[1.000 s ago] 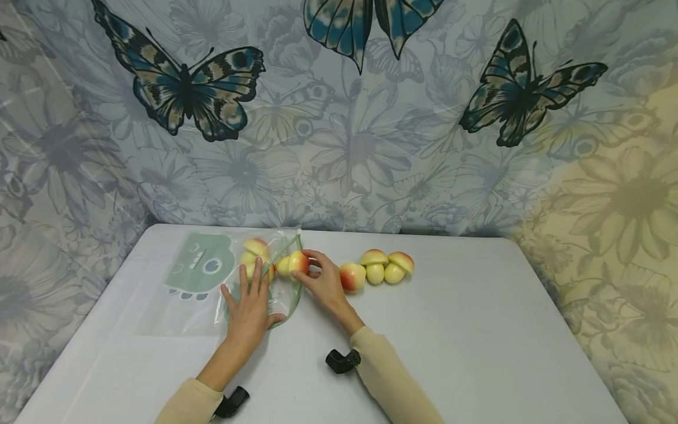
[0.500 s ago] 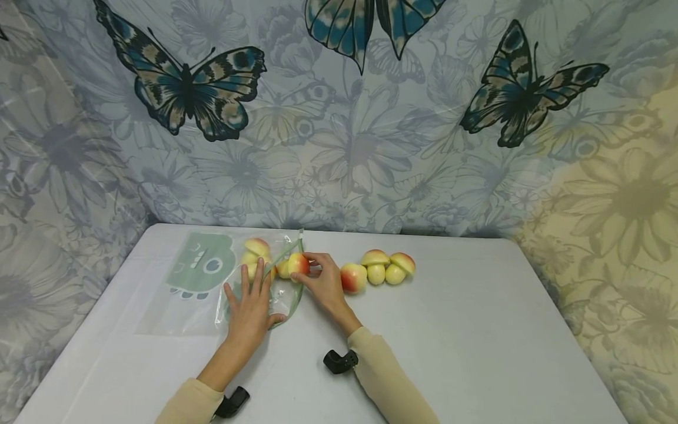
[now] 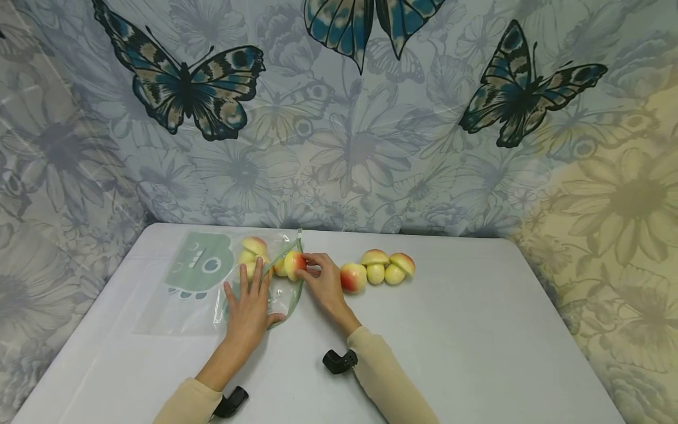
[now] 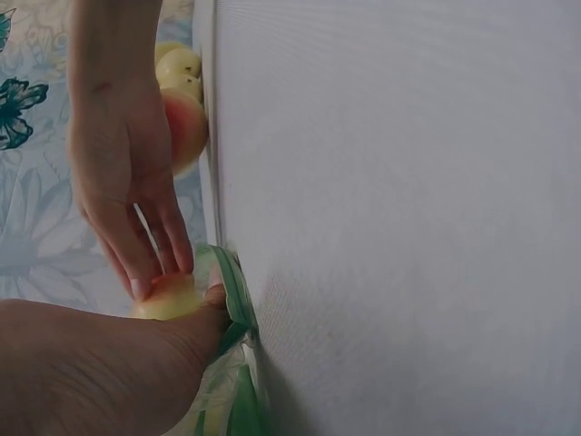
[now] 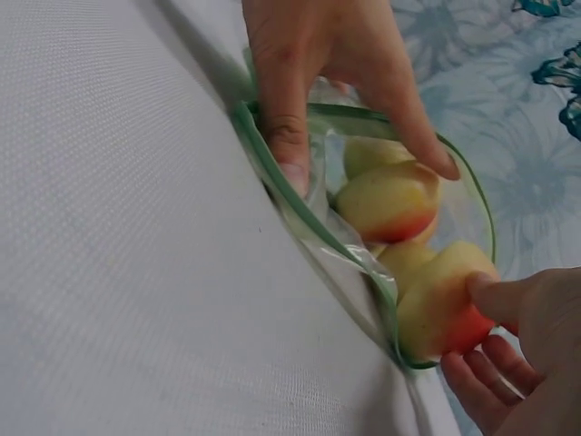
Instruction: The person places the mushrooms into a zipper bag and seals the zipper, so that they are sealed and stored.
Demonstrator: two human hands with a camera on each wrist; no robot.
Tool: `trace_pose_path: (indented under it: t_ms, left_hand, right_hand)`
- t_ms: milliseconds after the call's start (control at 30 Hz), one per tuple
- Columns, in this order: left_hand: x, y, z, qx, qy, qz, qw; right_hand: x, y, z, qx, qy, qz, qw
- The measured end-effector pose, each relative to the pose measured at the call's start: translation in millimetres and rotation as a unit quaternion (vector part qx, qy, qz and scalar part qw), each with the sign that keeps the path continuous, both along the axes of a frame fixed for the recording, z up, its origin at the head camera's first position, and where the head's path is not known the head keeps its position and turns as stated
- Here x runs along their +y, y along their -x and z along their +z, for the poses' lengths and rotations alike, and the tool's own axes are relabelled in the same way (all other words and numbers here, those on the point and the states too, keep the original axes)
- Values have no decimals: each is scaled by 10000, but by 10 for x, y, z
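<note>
A clear zip bag (image 3: 286,303) with green edging lies flat on the table, its mouth toward the right. My left hand (image 3: 248,312) rests on it with straight, spread fingers; in the right wrist view its thumb (image 5: 289,150) is at the lower lip of the parted mouth. Between thumb and fingertips, my right hand (image 3: 325,285) pinches the red-and-yellow cap of a toy mushroom (image 3: 293,265), stem leading, at the bag's mouth. Other toy mushrooms (image 5: 386,200) lie inside the bag, partly hidden by my left hand in the head view.
Right of my right hand, a toy mushroom (image 3: 353,278) lies on its side beside two upright ones, a near mushroom (image 3: 375,266) and a farther mushroom (image 3: 401,267). The white table (image 3: 477,330) meets a butterfly-patterned backdrop (image 3: 360,147) at its far edge.
My right hand has shifted slightly left, bringing the toy mushroom a little farther into the bag's mouth. My left hand stays on the bag.
</note>
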State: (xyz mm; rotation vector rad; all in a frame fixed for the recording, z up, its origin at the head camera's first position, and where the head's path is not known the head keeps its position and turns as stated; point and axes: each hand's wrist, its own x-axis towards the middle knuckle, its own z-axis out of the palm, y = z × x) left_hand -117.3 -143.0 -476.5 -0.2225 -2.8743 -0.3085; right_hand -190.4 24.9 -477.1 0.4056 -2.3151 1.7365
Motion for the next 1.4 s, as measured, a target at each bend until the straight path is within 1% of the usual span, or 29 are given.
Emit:
trace_pose_path:
  t_ms: [200, 333, 467, 567, 700, 833, 1000, 1200, 1400]
  left_hand:
    - [5, -2, 1, -68, -19, -19, 10000]
    - [3, 1, 5, -65, 22, -50, 10000]
    - [-11, 5, 11, -54, 135, -70, 9999]
    - [-24, 7, 13, -30, 180, -98, 9998]
    - [-20, 0, 12, -1, 116, -143, 9998]
    - [-6, -2, -1, 29, 82, -152, 9998]
    - [2, 6, -17, 62, 120, -123, 9998]
    - [8, 6, -3, 26, 106, -133, 9999]
    - [8, 3, 0, 45, 34, -155, 9999]
  right_hand:
    - [-2, 15, 10, 34, -114, -86, 9999]
    - [-15, 20, 13, 17, -38, -60, 10000]
    - [-52, 35, 14, 98, -2, 42, 9999]
    - [-84, 39, 32, -26, -114, 202, 9997]
    - [-113, 14, 36, -293, -270, 451, 9982]
    - [-132, -12, 24, -365, -304, 643, 9968]
    - [-125, -24, 39, -330, -382, 723, 9961]
    - [-65, -46, 92, -217, -407, 720, 9963]
    - [19, -80, 211, -133, -456, 631, 9969]
